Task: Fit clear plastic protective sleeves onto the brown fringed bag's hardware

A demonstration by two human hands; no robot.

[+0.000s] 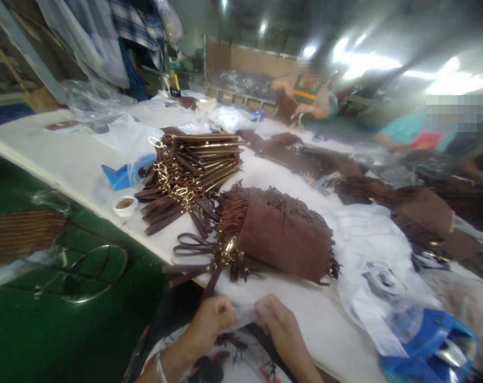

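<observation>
Fingers of both bare hands are curled tight, the left hand (216, 319) and the right hand (276, 318) seeming to pinch opposite ends of a small, whitish, see-through strip of film (245, 315). That strip spans the gap between them, just above the wearer's lap and in front of the near edge of a long white table (329, 324); blur hides exactly how the fingertips meet it. As far as can be judged, handling of this strip is under way: it is drawn out between the hands and is not laid on any of the goods. Just beyond the hands lies a pile of dark brown, fringed, suede-like pouches (285, 234), their straps hanging toward the wearer. Behind and to the left is a stack of flat dark brown pouches with gold zips (205, 159), gold chain links spilling from its side. Both groups lie uncovered; how many pieces are finished cannot be told. Beside the stack sits a small round white cup with brown contents (125, 205). To the right are a crumpled white plastic bag (365, 239) and a shiny blue package (429, 346). Across the table, a co-worker (323, 103) holds a brown piece (285, 105).
</observation>
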